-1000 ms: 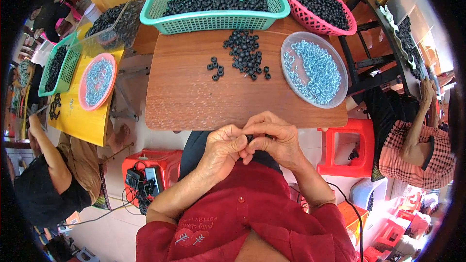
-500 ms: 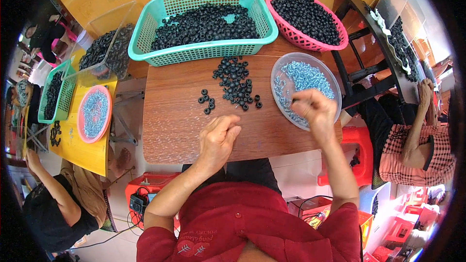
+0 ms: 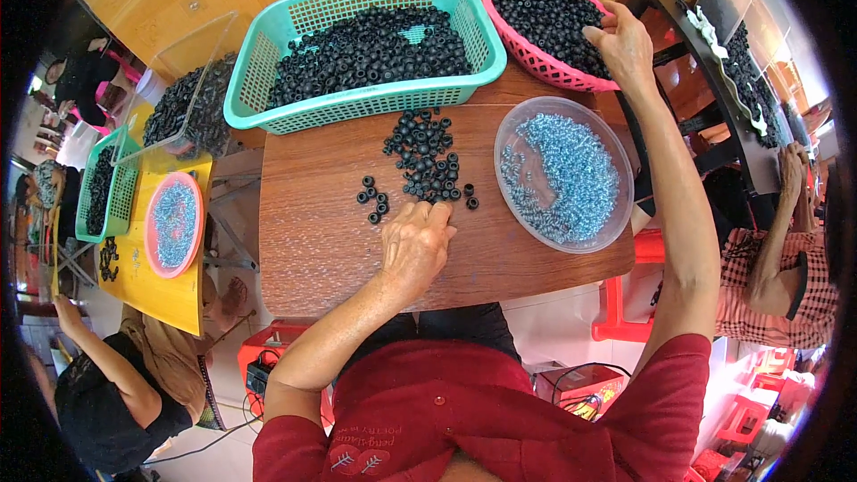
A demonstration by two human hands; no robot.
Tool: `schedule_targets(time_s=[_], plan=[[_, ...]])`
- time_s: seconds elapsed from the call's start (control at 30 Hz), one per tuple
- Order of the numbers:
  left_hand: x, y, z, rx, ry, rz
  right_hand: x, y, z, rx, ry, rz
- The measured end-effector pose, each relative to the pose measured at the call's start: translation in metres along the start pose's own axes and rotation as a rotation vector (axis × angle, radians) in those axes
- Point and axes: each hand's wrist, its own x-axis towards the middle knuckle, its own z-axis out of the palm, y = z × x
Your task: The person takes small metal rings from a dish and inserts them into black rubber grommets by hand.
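My left hand (image 3: 416, 241) rests at the near edge of a loose pile of small black round pieces with holes (image 3: 423, 152) on the brown table. Its fingers are curled together, and their tips touch the pile's front; what they hold is hidden. My right hand (image 3: 622, 49) is reached out over the right rim of a pink basket (image 3: 546, 71) full of the same black pieces. Its thumb and forefinger stand apart, with nothing visible between them. Near the right forearm, a clear round tub (image 3: 627, 170) contains shiny light-blue small pieces (image 3: 576, 174).
A large green basket (image 3: 357, 103) of black pieces stands at the table's back. Several black pieces (image 3: 375, 198) lie apart, left of the pile. A yellow table (image 3: 170, 299) at left bears a pink tray (image 3: 189, 261). Co-workers sit on both sides, one in a checked shirt (image 3: 759, 290).
My right hand has swung from above the tub, a dark piece in its fingers, up to the pink basket. My left hand has moved forward to the pile's edge.
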Motion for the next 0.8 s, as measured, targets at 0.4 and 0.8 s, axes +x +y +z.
schedule_targets(time_s=[0.4, 0.8], plan=[[-0.008, 0.0, -0.01, -0.074, -0.058, -0.135, -0.172, -0.085, -0.038, 0.501, -0.348, -0.121], [-0.036, 0.007, -0.043, -1.681, -0.05, -0.944, -0.262, -0.144, -0.01, 0.955, -0.561, 0.14]])
